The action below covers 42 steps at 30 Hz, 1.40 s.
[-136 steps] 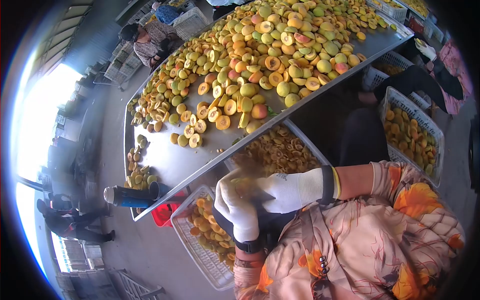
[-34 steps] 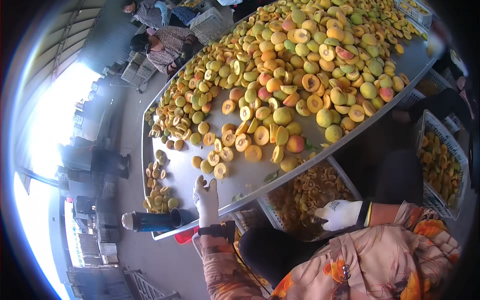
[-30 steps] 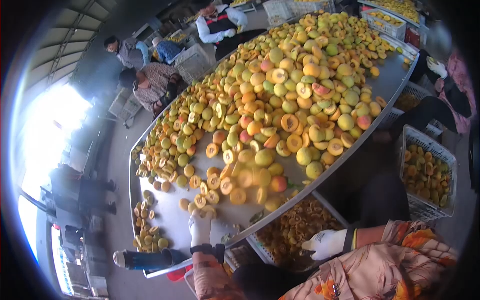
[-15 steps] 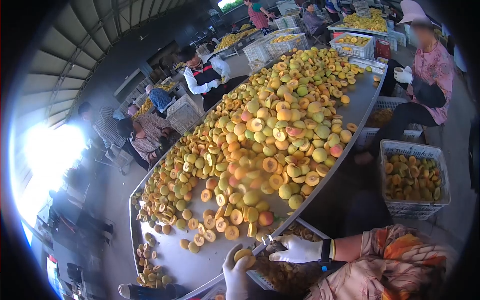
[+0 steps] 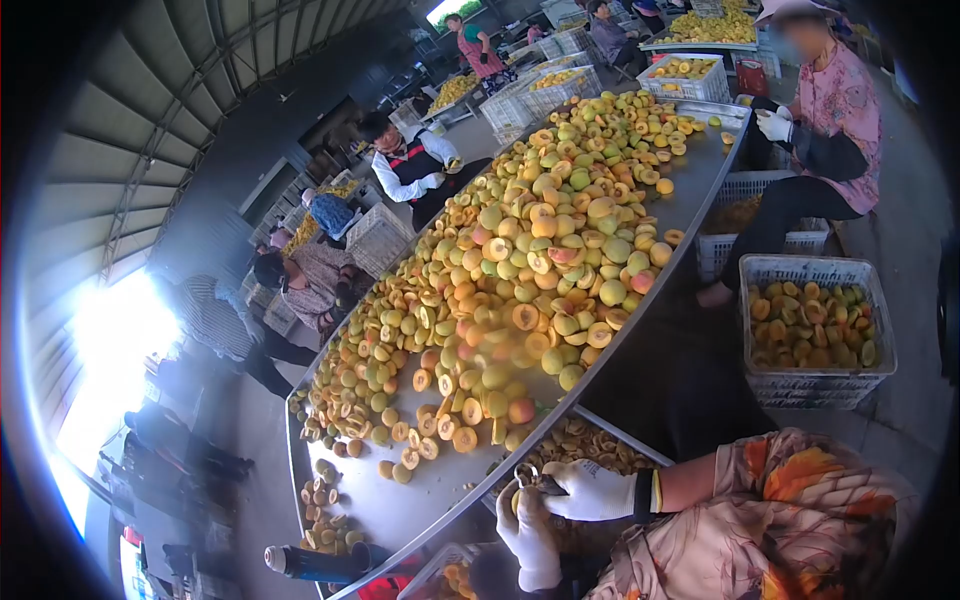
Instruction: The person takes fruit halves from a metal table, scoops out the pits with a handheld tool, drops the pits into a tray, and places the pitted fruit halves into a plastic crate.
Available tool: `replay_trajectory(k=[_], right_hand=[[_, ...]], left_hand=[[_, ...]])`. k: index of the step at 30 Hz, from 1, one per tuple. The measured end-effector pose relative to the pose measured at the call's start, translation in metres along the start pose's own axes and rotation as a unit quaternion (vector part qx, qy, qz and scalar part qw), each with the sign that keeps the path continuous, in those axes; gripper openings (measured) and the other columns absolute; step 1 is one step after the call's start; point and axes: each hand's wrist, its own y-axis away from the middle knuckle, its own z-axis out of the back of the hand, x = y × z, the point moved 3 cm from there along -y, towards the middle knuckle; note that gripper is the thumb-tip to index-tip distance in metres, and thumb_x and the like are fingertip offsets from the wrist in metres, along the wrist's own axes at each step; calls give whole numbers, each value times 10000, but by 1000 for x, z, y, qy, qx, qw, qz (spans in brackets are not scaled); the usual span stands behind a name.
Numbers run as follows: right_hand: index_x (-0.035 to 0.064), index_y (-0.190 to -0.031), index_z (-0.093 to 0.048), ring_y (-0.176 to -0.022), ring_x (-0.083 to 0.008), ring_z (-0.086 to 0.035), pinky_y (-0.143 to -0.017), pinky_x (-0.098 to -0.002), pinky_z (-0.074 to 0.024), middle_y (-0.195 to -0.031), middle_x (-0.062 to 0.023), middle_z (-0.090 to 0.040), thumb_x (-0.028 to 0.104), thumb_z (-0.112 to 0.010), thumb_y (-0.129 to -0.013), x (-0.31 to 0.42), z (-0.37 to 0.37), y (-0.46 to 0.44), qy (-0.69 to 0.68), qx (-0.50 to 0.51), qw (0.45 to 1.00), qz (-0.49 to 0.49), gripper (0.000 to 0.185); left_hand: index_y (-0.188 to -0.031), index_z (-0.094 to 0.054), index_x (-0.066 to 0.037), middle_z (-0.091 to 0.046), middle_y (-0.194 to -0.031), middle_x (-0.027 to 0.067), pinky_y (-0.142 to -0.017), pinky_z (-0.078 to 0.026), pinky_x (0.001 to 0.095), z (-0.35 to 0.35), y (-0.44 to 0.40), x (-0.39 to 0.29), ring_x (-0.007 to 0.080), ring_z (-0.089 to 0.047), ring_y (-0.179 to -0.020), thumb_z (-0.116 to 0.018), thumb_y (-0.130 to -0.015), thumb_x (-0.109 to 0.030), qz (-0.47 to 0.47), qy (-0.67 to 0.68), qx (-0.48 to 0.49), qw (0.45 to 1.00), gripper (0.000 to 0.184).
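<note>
My left hand [image 5: 527, 538], in a white glove, is closed around a peach half [image 5: 516, 499], mostly hidden by the fingers. Just to its right, my right hand [image 5: 595, 490], also gloved, grips a pitting knife [image 5: 526, 471]. Its metal loop shows beside the left fingertips; whether it touches the fruit I cannot tell. Both hands are over the near edge of a metal table [image 5: 440, 500] heaped with peach halves [image 5: 540, 240]. Below the edge, beyond my right hand, lie brownish fruit scraps or pits [image 5: 590, 440].
A white crate of peach halves [image 5: 815, 388] stands on the floor at right. One person [image 5: 835, 120] sits beyond it, another [image 5: 410, 160] across the table. A dark cylindrical flask [image 5: 310, 563] is near the table's lower-left corner. More crates [image 5: 378, 240] and workers are behind.
My left hand has moved up and right to meet the pitting knife, and its fingers now cover most of the peach half. The camera view has shifted slightly.
</note>
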Motion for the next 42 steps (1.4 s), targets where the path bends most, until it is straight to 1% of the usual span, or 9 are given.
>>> replay_trajectory(k=[9,16,18,24,28,31,34,37,42], right_hand=[[-13,-1047,-633,-747,-432,-689,-671,-486,-526,-807,-244,-696,342,-714,-901,15,12,13,-43,-47,998,20,393],[-44,-1076,-651,-887,-362,-716,-801,-443,-537,-933,-250,-720,303,-708,-893,13,17,1,-131,40,990,-27,396],[-48,-1088,-652,-904,-345,-714,-820,-433,-536,-954,-247,-723,297,-707,-894,13,18,0,-123,71,989,-44,400],[-45,-1105,-652,-918,-372,-714,-825,-436,-538,-987,-257,-721,293,-718,-904,4,9,-2,-126,40,991,-29,398],[-9,-1062,-649,-725,-330,-678,-703,-417,-527,-815,-188,-702,226,-734,-916,5,2,8,-93,23,995,31,289],[-37,-1142,-645,-897,-424,-709,-791,-451,-549,-931,-267,-717,283,-725,-908,8,8,5,-114,-13,992,60,404],[-32,-1159,-646,-904,-399,-712,-812,-441,-548,-955,-255,-722,279,-726,-905,9,16,-2,-93,67,991,-70,410],[-16,-1162,-654,-843,-369,-712,-775,-429,-542,-914,-230,-722,263,-726,-902,-5,6,-5,-98,16,994,48,388],[16,-1067,-653,-750,-345,-705,-710,-427,-528,-816,-196,-702,212,-730,-883,13,17,-6,-107,29,994,11,280]], left_hand=[[-1202,-645,51,-670,-914,34,-628,-443,204,1,12,-16,72,-562,-723,-693,-991,-276,-39,-47,46,997,392],[-1205,-639,56,-679,-961,49,-687,-497,221,3,12,-10,90,-599,-773,-686,-1000,-300,-83,-63,37,994,413],[-1206,-636,59,-683,-977,64,-726,-519,240,6,13,-7,110,-622,-804,-682,-1004,-292,-19,-25,32,999,408],[-1223,-611,63,-690,-1014,116,-857,-542,329,2,7,-2,200,-661,-905,-635,-1021,-206,-220,-207,0,953,337],[-1244,-588,61,-674,-1031,96,-850,-540,325,2,0,-1,192,-650,-890,-650,-1018,-223,-149,-124,-6,981,368],[-1259,-576,56,-658,-1025,71,-819,-527,278,3,2,-5,145,-634,-874,-661,-1020,-263,-69,5,17,997,408],[-1265,-581,51,-672,-1019,73,-730,-497,226,5,3,0,100,-611,-801,-641,-1035,-319,-88,-45,29,995,440],[-1268,-587,51,-684,-988,68,-688,-468,211,4,5,0,85,-579,-762,-623,-1044,-340,-77,-50,36,995,452],[-1245,-607,46,-678,-948,54,-696,-464,215,8,3,4,85,-571,-771,-628,-1042,-363,-61,-13,30,998,456]])
